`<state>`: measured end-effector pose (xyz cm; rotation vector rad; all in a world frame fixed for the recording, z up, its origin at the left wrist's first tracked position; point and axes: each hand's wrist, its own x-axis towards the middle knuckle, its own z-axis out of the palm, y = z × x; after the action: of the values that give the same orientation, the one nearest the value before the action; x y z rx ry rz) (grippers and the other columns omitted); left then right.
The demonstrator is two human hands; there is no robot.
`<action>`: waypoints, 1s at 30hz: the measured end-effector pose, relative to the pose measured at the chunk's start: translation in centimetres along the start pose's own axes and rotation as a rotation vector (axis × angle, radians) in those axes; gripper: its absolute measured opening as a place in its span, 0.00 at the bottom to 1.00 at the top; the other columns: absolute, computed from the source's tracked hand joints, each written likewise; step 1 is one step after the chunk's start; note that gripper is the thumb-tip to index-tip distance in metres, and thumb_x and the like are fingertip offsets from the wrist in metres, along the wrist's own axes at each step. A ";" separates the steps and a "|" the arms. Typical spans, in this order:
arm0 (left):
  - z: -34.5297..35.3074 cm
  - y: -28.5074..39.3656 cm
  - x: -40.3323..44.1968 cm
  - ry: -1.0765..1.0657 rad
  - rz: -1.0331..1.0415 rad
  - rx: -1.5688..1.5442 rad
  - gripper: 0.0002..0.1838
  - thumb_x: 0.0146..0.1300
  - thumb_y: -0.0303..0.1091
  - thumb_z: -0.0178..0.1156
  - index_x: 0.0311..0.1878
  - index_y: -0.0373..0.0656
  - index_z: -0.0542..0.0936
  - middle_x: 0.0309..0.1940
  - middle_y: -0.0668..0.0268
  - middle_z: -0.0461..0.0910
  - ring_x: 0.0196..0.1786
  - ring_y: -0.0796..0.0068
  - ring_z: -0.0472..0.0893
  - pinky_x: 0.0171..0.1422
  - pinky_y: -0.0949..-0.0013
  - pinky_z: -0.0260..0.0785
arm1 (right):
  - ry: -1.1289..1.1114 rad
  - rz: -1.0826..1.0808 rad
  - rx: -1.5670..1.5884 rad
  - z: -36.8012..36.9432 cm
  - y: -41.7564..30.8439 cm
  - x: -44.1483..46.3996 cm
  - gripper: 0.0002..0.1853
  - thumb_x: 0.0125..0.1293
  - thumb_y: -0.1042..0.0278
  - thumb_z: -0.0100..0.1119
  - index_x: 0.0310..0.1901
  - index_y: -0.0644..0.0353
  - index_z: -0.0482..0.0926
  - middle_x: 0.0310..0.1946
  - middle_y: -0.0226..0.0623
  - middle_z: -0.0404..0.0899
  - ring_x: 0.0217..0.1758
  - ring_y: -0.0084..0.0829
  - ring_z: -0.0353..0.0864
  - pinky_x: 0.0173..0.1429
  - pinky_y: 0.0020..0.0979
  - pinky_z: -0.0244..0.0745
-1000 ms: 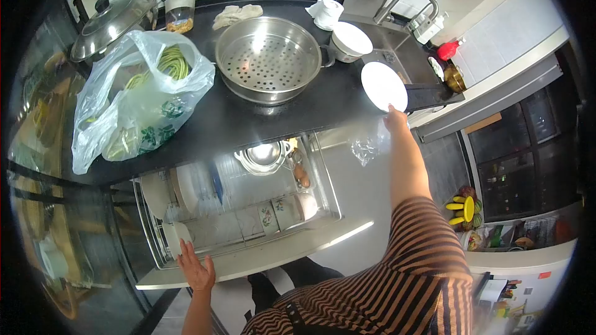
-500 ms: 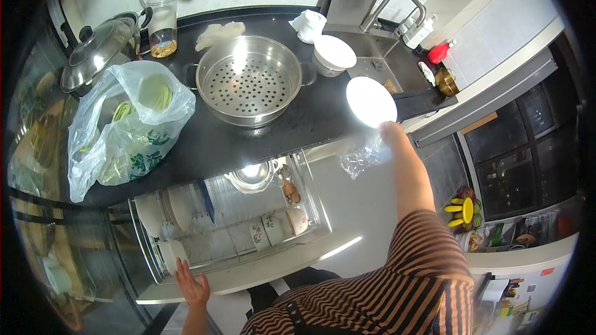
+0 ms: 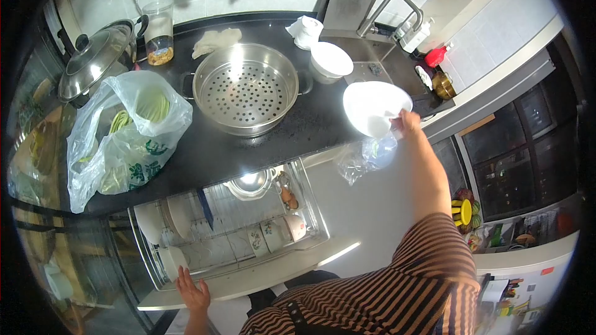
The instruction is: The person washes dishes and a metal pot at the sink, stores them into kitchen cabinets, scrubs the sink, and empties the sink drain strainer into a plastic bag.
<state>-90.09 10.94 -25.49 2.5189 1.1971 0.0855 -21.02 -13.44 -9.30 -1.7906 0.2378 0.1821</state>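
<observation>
My right hand (image 3: 406,121) pinches the near rim of a white bowl (image 3: 372,102), held tilted at the counter's front edge near the sink (image 3: 388,56). A clear plastic bag (image 3: 355,164) hangs just below it. Another white bowl (image 3: 331,61) stands on the counter beside the sink. My left hand (image 3: 194,290), fingers spread, is at the front panel of the open dish drawer (image 3: 310,257). In that drawer are plates (image 3: 177,216), patterned bowls (image 3: 273,234) and a shiny metal pot or bowl (image 3: 250,181).
A steamer pot (image 3: 245,90) with a perforated bottom sits mid-counter. Left of it are a plastic bag of green vegetables (image 3: 130,136), a lidded pan (image 3: 96,62) and a clear jar (image 3: 159,34). A cloth (image 3: 217,41) and a paper roll (image 3: 305,32) lie toward the wall.
My right hand has turned the white bowl, so more of its inside shows, and moved slightly right. My left hand has stayed almost in place. The view has shifted a little.
</observation>
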 end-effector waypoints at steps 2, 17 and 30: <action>0.0 0.0 0.0 -0.005 -0.008 -0.013 0.28 0.50 0.34 0.49 0.56 0.35 0.58 0.58 0.49 0.56 0.60 0.52 0.57 0.63 0.52 0.45 | 0.095 -0.340 -0.183 0.3 -2.0 3.1 0.13 0.50 0.73 0.45 0.34 0.76 0.70 0.25 0.49 0.75 0.21 0.41 0.78 0.21 0.36 0.77; -0.1 -0.4 -0.1 0.013 0.012 -0.016 0.26 0.48 0.35 0.49 0.52 0.33 0.62 0.56 0.48 0.58 0.59 0.52 0.58 0.62 0.52 0.47 | 0.512 -1.073 -1.275 5.5 -16.1 -0.1 0.11 0.53 0.66 0.43 0.29 0.65 0.72 0.28 0.54 0.75 0.32 0.49 0.77 0.40 0.43 0.71; 0.0 -0.5 -0.3 0.004 -0.020 -0.037 0.26 0.48 0.36 0.52 0.51 0.34 0.64 0.56 0.50 0.59 0.60 0.56 0.59 0.64 0.55 0.45 | 0.537 -0.852 -0.912 4.9 -14.1 -4.6 0.15 0.49 0.63 0.46 0.30 0.66 0.76 0.28 0.55 0.76 0.35 0.51 0.76 0.43 0.42 0.70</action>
<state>-90.69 11.00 -25.65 2.4751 1.2111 0.1072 -21.79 -5.24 4.00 -2.6471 -0.3052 -0.9465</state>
